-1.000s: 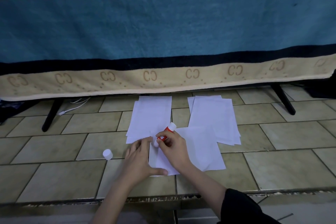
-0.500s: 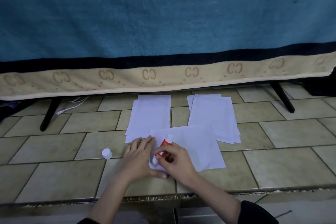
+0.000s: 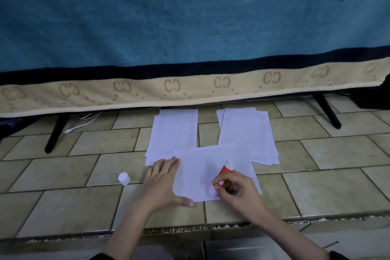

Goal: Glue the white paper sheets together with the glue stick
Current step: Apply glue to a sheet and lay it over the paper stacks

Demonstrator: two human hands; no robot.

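Tiled floor (image 3: 63,202) fills the lower half of the frame, below a striped blanket (image 3: 190,27) across the top. At lower centre, one white sheet (image 3: 202,167) overlaps two paper stacks, left stack (image 3: 175,131) and right stack (image 3: 247,133). Left hand (image 3: 162,183) lies flat, fingers straight, pressing the sheet's left edge. Right hand (image 3: 238,192) grasps the red glue stick (image 3: 224,173), its tip down on the sheet. White cap (image 3: 124,178) stands left of the hands.

A tiled floor (image 3: 316,186) carries two paper stacks (image 3: 175,131) side by side, a single sheet (image 3: 200,167) overlapping their near edges, a white cap (image 3: 124,178) left of it, and a white cable (image 3: 84,122) farther back.
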